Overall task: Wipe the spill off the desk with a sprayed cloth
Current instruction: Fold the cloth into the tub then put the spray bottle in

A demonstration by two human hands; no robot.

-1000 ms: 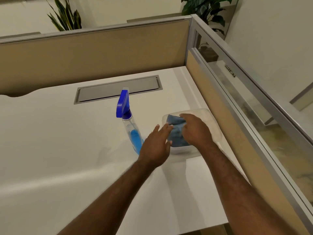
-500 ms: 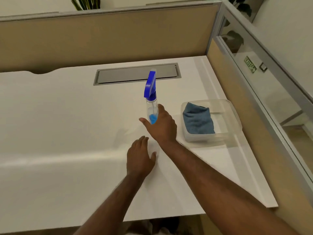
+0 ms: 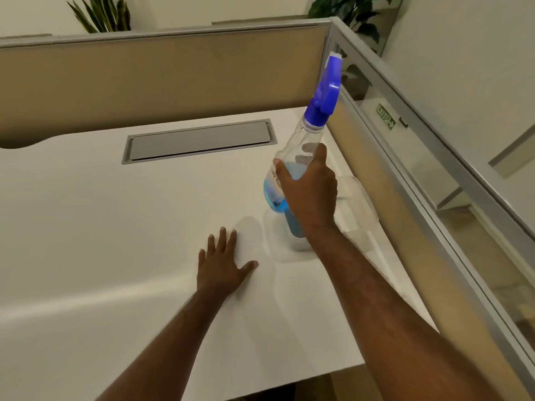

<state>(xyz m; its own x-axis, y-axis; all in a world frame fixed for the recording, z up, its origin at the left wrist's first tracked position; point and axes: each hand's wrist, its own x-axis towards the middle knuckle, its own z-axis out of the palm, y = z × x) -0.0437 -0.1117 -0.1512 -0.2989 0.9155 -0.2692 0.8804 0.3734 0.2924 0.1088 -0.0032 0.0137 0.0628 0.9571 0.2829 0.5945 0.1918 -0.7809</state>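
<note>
Over right side of desk [image 3: 101, 227], my right hand [image 3: 311, 198] now grips spray bottle [image 3: 292, 172] by its body, lifted clear of surface and tilted; half second ago it stood on desk, only just touched. Left hand [image 3: 223, 269] open, flat on desktop, holding nothing. Means bottle is in hand; spraying next, I judge. Cloth [image 3: 293, 225] not yet picked up: blue patch in clear tub [image 3: 359, 209], mostly hidden behind my wrist and bottle. Spill itself hard to make out on white surface. Trigger unreached by fingers.
</note>
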